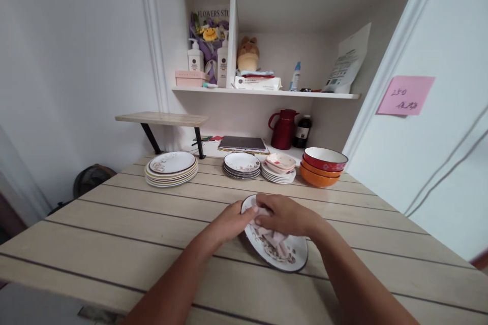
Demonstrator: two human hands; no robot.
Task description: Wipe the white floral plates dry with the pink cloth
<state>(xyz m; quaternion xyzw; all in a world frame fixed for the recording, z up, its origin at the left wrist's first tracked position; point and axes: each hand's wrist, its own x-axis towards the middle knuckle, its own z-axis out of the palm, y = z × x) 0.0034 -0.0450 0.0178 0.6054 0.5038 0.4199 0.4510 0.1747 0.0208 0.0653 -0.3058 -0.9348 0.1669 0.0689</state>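
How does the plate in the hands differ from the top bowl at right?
The plate is shallow; the top bowl is deep. The plate is held at a tilt; the top bowl sits upright on orange bowls. The plate carries brown patterning; the top bowl is red outside. Both show white inner surfaces.

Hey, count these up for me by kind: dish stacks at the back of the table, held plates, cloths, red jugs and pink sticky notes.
Dish stacks: 4 (big plates, smaller plates, small dishes, bowls)
Held plate: 1
Cloth: 1
Red jug: 1
Pink sticky note: 1
Total: 8, each stack counted once
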